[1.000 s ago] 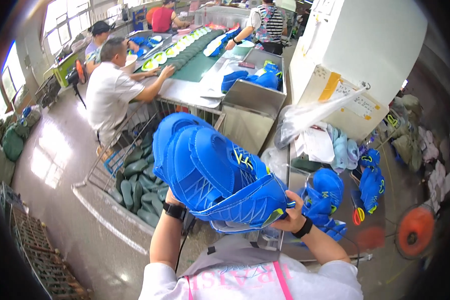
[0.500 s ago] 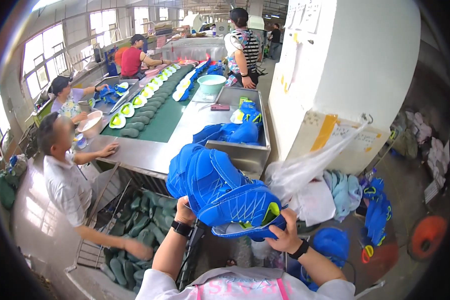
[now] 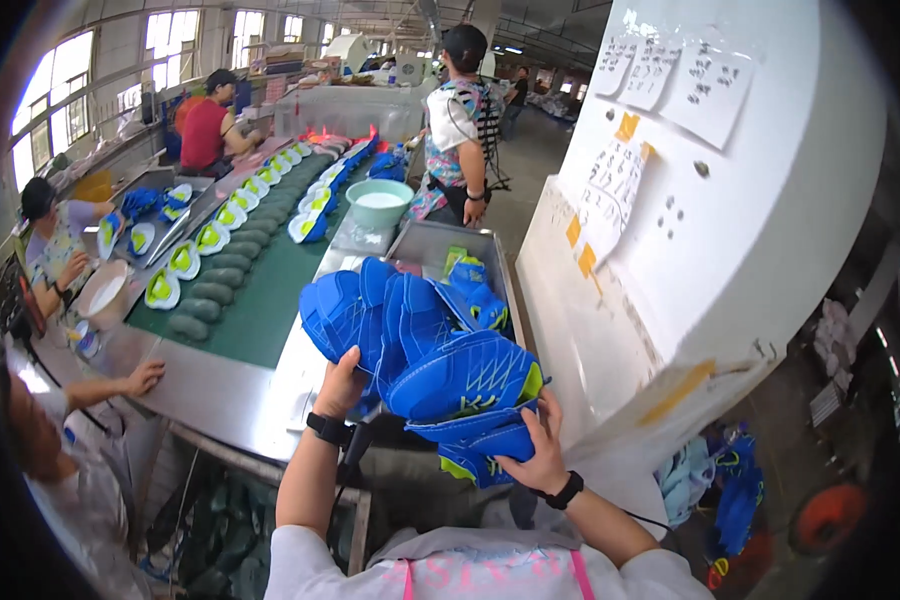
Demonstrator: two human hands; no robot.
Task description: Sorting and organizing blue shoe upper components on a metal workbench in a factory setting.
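A bunch of blue shoe uppers [image 3: 460,375] with pale lacing stitches and lime-green linings is held in front of me, overlapping like a fan. My left hand [image 3: 340,382] grips the bunch from below on its left side, thumb against the fabric. At the lower right, my right hand [image 3: 537,447] is closed on the edge of the lowest uppers, one of which folds downward. Just beyond the bunch, more blue and lime uppers [image 3: 482,292] lie in a metal tray [image 3: 498,245] that the held ones partly cover.
A green conveyor belt [image 3: 270,305] carries rows of dark green shoe lasts [image 3: 220,276] and white-and-lime uppers [image 3: 212,238]. A pale green basin [image 3: 380,203] stands beyond the tray. A white pillar [image 3: 750,190] rises at right. Left, a co-worker's hand [image 3: 146,378] rests by the table edge, above a crate of lasts [image 3: 220,520].
The view has turned, and the held uppers are now over the metal tray's near end. The lowest uppers have folded down at my right hand. The near co-worker's arm no longer shows over the crate.
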